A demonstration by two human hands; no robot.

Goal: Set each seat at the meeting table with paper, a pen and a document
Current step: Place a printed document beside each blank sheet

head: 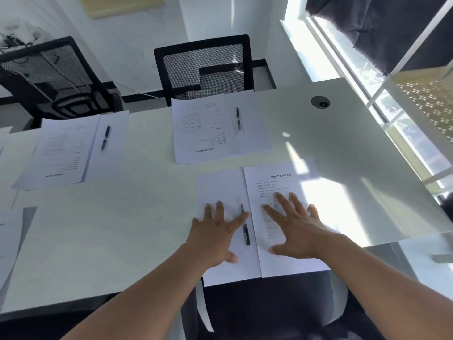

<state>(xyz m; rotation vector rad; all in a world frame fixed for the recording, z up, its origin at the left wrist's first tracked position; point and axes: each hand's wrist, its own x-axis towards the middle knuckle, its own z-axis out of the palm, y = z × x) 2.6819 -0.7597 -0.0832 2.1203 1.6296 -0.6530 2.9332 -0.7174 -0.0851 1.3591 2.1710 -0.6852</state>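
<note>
Left hand (215, 231) lies spread flat on the blank paper (220, 190), likely pinning it square to the table (122, 229) edge. The black pen (245, 231) rests on that sheet, just beside the forefinger. Right hand (294, 229), fingers splayed, presses the printed document (282, 177), which slightly overlaps the paper.

both bare forearms reach forward from the bottom edge, roughly parallel. the left hand (215, 231) lies palm down with its fingers straight and spread. the right hand (294, 229) lies palm down just beside it, fingers splayed, thumb stretched toward the left.
</note>
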